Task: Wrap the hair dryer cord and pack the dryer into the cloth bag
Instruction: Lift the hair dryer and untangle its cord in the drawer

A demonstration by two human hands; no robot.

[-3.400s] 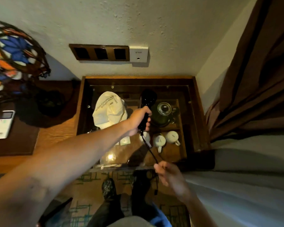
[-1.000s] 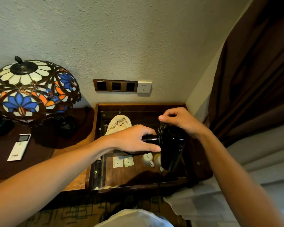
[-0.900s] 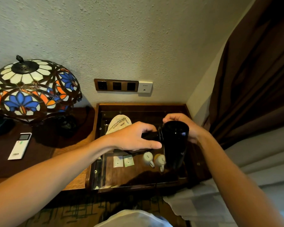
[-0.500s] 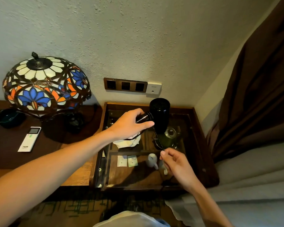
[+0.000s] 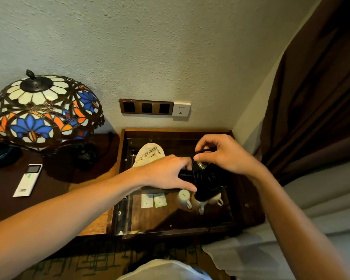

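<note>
Since half a second ago, your right hand [image 5: 225, 156] has risen from below the dryer [image 5: 205, 181] to its top, and the dryer has swung so its barrel now points down toward you. Your right thumb and forefinger are pinched narrow on the thin black cord [image 5: 202, 151], holding it against the dryer's upper end, the other fingers curled loosely above. Your left hand [image 5: 166, 173] is closed around the handle, fingers spread along it, thumb reaching to where the handle meets the body. Black loops of cord cross the body just beside your left fingertips. You hold the dryer in the air over a wooden tray [image 5: 117, 209] with a glass top. Behind your left hand, inside the tray, the pale cloth bag [image 5: 148, 155] stands partly hidden, printed lettering on its face. Under the dryer's mouth sit white cups [image 5: 183, 197], and two small sachets [image 5: 154, 200] lie to their left. Farther left on the dark table [image 5: 0, 201] are a white remote [image 5: 27, 180] and a stained-glass lamp [image 5: 42, 111]. On the wall above the tray is a brown switch panel [image 5: 146, 107] with a white socket [image 5: 181, 111] beside it. A brown curtain [image 5: 315, 98] hangs at your right, above pale bedding [image 5: 321, 199].
</note>
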